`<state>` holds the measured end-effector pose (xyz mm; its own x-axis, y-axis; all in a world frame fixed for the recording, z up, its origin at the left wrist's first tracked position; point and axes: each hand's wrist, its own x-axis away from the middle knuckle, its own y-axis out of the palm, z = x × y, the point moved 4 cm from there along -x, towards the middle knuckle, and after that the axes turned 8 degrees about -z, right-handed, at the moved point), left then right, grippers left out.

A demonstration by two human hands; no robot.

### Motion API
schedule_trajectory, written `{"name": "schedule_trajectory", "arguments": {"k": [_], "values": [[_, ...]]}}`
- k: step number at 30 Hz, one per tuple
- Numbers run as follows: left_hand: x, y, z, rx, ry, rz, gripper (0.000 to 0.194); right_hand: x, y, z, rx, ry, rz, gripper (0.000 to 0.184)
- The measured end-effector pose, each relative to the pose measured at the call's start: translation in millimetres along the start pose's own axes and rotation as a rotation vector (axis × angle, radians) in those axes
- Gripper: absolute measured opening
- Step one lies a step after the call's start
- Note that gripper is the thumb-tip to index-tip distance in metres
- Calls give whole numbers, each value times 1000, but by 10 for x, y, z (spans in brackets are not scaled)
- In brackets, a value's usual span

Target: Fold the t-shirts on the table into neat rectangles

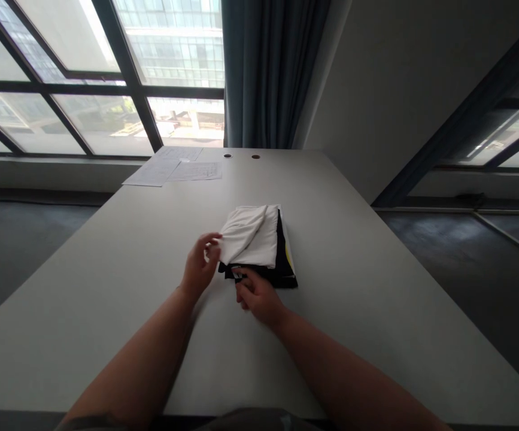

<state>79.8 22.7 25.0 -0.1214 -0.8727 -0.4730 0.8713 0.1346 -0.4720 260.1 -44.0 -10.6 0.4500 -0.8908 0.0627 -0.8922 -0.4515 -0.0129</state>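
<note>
A small stack of folded clothes lies on the table in front of me. On top is a white folded garment (259,236), its upper layer creased and turned diagonally. Below it a black folded garment (286,279) sticks out at the front and right, with a bit of yellow at its right side. My left hand (202,263) is at the stack's left edge, fingers curled around the white cloth's side. At the front edge, my right hand (259,296) has its thumb and forefinger closed on the black cloth, near a small pale patch. The exact fingertip contact is partly hidden.
The stack rests on a long white table (120,287). Printed papers (194,171) lie at its far left corner, near two round cable holes (227,156). Beyond stand a window (182,48) and a blue curtain (268,72); a grey wall (385,90) rises on the right.
</note>
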Motion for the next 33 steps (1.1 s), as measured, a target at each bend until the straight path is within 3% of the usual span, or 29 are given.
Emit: {"name": "schedule_trajectory", "arguments": {"k": [2, 4, 6, 10, 12, 14, 16, 18, 20, 22, 26, 31, 33], "values": [[18, 114, 96, -62, 45, -173, 20, -9, -14, 27, 27, 33, 7, 33], [7, 133, 20, -89, -51, -183, 20, -18, -28, 52, 72, 53, 11, 28], [-29, 30, -197, -57, -221, -66, 25, -24, -35, 71, 103, 66, 4, 26], [-75, -415, -705, -16, -540, 332, 18, -27, -29, 84, 120, 94, -6, 24], [-76, -610, -807, -65, -578, 490, 13, -28, -21, 76, 131, 97, -12, 23], [-88, -692, -742, -179, -449, 556, 13, -29, -8, 68, 146, 96, -26, 21], [-114, -597, -580, -284, -225, 438, 21, -29, 5, 63, 158, 91, -38, 19], [-126, -344, -447, -317, -80, 131, 32, -27, 15, 61, 167, 86, -47, 19], [-96, -71, -395, -334, -70, -179, 40, -26, 23, 59, 179, 79, -58, 19], [-59, 91, -401, -399, -119, -330, 40, -26, 25, 53, 200, 72, -67, 19], [-64, 91, -433, -483, -159, -320, 19, -30, 20, 38, 243, 61, -80, 19], [-118, -120, -325, -289, -159, -133, 15, -22, 13, 45, 242, 58, -91, 18], [-108, -160, -207, -244, -117, -120, 15, -20, 12, 49, 237, 62, -93, 18]]}}
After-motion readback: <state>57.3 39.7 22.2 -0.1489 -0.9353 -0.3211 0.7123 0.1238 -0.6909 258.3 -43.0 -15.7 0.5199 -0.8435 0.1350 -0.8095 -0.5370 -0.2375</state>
